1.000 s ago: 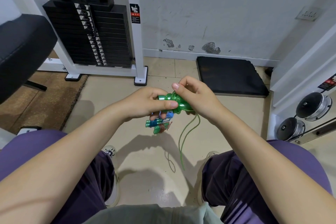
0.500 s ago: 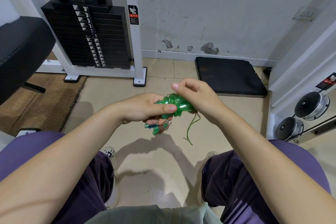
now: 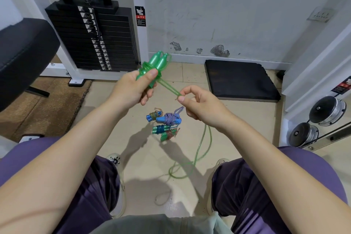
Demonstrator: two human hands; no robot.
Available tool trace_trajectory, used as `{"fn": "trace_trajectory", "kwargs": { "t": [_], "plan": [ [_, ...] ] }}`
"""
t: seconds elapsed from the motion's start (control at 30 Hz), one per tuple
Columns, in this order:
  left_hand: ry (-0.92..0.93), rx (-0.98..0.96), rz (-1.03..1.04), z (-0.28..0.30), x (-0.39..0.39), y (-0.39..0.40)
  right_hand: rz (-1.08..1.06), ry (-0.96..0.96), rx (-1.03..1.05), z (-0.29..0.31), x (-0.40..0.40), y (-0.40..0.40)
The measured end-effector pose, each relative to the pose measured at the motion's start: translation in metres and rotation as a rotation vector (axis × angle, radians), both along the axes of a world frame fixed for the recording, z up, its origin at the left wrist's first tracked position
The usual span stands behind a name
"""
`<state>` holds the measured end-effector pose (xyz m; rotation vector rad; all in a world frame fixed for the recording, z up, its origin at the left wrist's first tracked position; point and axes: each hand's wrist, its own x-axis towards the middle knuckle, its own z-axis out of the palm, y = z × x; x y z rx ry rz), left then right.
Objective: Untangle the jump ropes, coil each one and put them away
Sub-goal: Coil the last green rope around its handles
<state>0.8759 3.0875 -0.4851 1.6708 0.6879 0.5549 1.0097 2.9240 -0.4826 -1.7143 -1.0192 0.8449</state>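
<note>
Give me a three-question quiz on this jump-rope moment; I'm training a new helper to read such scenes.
1. True or false: the left hand grips the green handles.
2. What does the right hand pinch? A) blue handle B) green cord C) shoe
3. Where do the other coiled ropes lie?

Key: 1 true. 2 B. 3 On the floor between the knees, below the hands.
</note>
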Motion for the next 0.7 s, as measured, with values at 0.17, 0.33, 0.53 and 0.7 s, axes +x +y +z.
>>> {"fn": "trace_trajectory", "kwargs": {
  "t": [0.17, 0.33, 0.53, 0.7],
  "plan": [
    [0.309, 0.147, -0.219, -0.011, -0.001, -0.005, 0.004, -0.164, 0.077, 0.006, 0.002, -0.001],
    [0.504, 0.015, -0.602, -0.006, -0.003, -0.011, 0.016, -0.236, 0.132, 0.006, 0.007, -0.001],
    [0.509, -0.017, -0.82, -0.001, -0.002, -0.028, 0.049, -0.274, 0.074, -0.001, 0.005, -0.002],
    [0.419, -0.011, -0.792, 0.0, -0.004, -0.034, 0.078, -0.31, 0.041, -0.01, 0.001, 0.0]
  ]
}}
